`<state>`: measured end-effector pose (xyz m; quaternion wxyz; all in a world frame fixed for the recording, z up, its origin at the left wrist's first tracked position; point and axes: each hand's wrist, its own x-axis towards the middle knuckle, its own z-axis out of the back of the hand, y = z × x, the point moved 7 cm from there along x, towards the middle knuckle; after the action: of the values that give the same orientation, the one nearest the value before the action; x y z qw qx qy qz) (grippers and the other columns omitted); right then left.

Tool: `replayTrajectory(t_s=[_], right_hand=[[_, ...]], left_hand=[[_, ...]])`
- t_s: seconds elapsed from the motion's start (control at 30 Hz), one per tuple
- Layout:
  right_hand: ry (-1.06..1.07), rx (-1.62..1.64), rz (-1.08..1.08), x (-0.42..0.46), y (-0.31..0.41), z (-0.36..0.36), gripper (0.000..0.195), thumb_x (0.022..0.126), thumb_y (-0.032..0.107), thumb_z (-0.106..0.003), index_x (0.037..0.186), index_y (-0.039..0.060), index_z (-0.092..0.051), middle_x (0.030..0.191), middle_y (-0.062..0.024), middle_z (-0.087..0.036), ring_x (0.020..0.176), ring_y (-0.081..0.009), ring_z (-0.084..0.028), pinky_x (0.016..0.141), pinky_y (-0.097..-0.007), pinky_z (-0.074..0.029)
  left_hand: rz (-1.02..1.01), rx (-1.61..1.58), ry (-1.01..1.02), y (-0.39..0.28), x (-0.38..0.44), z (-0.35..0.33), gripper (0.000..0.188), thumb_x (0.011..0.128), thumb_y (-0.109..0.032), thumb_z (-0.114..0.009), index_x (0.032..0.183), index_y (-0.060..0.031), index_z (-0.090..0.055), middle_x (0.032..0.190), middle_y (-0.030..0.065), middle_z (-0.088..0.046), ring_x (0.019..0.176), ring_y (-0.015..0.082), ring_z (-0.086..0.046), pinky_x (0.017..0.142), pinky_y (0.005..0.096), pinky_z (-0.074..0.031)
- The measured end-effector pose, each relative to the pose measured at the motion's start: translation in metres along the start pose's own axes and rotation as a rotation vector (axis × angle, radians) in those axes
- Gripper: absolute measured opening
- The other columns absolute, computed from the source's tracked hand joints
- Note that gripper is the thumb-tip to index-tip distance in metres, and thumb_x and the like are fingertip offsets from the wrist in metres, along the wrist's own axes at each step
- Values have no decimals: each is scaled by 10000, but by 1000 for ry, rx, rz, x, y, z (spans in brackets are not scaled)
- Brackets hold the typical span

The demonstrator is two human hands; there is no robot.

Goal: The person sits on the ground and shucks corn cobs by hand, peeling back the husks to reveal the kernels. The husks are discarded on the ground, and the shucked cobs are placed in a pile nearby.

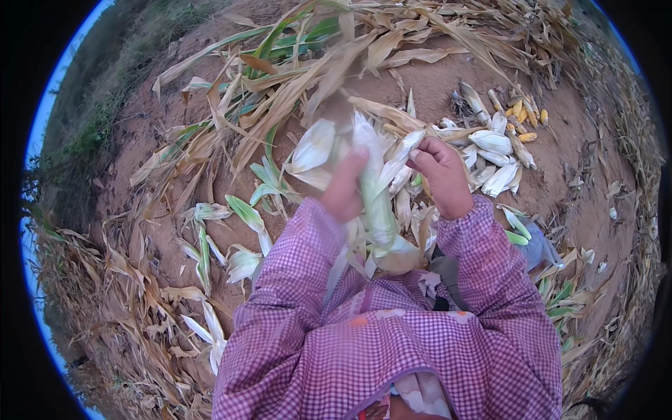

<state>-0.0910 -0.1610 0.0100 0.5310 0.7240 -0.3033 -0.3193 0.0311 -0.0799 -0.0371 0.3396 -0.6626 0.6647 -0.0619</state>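
Observation:
Between my hands, above my lap, is an ear of corn point(377, 205) in pale green husk, its tip pointing away from me. My left hand point(347, 184) grips its left side; this hand is slightly blurred. A strip of white husk point(401, 157) stands out from the ear's right side, and my right hand point(441, 176) pinches its end between thumb and fingers. Loose husk leaves point(401, 254) hang at the base of the ear. Beyond my left hand lies a broad pale husk point(314, 146). The kernels of the held ear are hidden.
Ears in white husks point(496, 144) lie heaped on the soil to the right, with bare yellow cobs point(520, 111) behind. Dry corn stalks and leaves point(283, 94) spread across the far side. Discarded husks point(244, 262) lie at the left. A bluish plastic bag point(538, 247) sits right of my sleeve.

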Motion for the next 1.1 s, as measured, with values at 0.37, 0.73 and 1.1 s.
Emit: replayTrajectory(t_s=[0.37, 0.73, 1.1], right_hand=[[757, -856, 16, -57, -18, -73, 216, 872, 182, -538, 1019, 36, -601, 874, -162, -653, 802, -298, -643, 724, -400, -497], [973, -1151, -101, -74, -73, -69, 261, 864, 248, -581, 987, 25, -638, 897, -194, -655, 841, -362, -638, 749, -439, -499], [37, -250, 144, -1, 21, -2, 299, 918, 151, -634, 1154, -22, -574, 1033, -39, -625, 931, -98, -584, 804, -233, -480]], left_hand=[[-283, -37, -242, -53, 9, 60, 468, 920, -460, -579, 1126, -44, -521, 942, 126, -615, 838, 251, -617, 779, 396, -533], [-499, 33, -280, -98, 4, 80, 443, 920, -417, -600, 1129, -42, -493, 922, 118, -602, 836, 240, -608, 799, 389, -524], [-224, 826, 57, -6, 2, -1, 624, 847, -237, -720, 1332, 2, -409, 1220, 127, -561, 1123, 190, -541, 990, 338, -419]])
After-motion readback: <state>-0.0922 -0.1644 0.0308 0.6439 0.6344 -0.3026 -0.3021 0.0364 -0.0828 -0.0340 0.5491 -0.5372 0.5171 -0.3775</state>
